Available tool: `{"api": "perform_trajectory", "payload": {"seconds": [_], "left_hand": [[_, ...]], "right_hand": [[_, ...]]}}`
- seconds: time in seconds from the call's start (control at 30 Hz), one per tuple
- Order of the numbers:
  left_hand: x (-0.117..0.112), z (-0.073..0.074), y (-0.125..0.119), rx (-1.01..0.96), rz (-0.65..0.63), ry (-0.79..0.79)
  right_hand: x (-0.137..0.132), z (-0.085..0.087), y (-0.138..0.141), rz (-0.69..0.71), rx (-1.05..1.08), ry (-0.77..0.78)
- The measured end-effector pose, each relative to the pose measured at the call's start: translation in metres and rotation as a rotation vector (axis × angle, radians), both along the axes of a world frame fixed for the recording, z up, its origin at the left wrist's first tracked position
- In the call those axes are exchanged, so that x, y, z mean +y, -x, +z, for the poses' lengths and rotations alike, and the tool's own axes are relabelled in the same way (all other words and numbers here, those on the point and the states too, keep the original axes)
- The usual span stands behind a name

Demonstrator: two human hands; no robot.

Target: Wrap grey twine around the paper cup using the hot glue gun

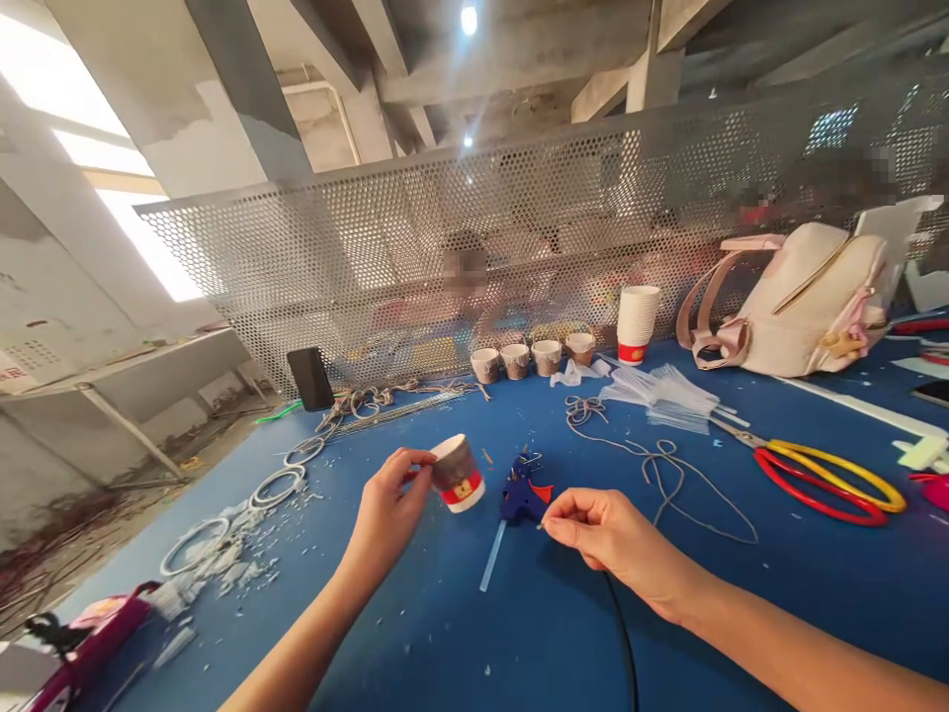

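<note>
At the middle of the blue surface [422, 613], slightly left: one paper cup [461, 485], grey-brown band above, red band with a gold mark below, tilted, open end visible. Left hand [396, 499], as I see it from my end of the feed: thumb and fingers clamped on the cup's upper left edge. Right hand [604, 534], well apart from the left: fingertips pinched together; I cannot tell what, if anything, they grip. Between the hands, nearest my right: one blue glue gun [523, 494], orange trigger, translucent glue stick [492, 559] protruding toward the near side. Near right: black cable [623, 633].

Right: loose cord [583, 407]; scissors [775, 453], one red handle, one yellow; clear strips [667, 396], heaped. Far side: four small cups [547, 361] in a row; stacked paper cups [639, 321]; pale backpack [812, 297] to their right. Far left: black slab [311, 379], leaning upright. Left: white scraps [237, 554], scattered. Behind all: perforated screen [400, 247].
</note>
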State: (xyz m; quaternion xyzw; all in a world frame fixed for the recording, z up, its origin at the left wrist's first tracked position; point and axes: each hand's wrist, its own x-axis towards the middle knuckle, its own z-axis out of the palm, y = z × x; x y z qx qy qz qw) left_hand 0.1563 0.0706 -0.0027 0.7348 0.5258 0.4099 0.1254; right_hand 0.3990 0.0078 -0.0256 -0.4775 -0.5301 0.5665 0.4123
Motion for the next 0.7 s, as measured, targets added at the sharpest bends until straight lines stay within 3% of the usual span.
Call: {"api": "perform_trajectory", "payload": {"seconds": [0.1,0.23,0.47,0.7], "left_hand": [[-0.015,0.006,-0.012,-0.282,-0.066,0.231],[-0.029,0.006,-0.025,-0.467,-0.157,0.374],[-0.037,0.001,-0.029,-0.405,-0.206,0.396],[-0.044,0.003,-0.031,-0.321,-0.395,0.467]], "right_hand": [[-0.001,0.000,0.000,-0.011,0.022,-0.042],[-0.003,-0.003,0.002,-0.011,0.112,-0.126],[-0.004,-0.003,0.002,-0.003,0.191,-0.153],[-0.009,-0.006,0.005,-0.049,-0.087,-0.488]]}}
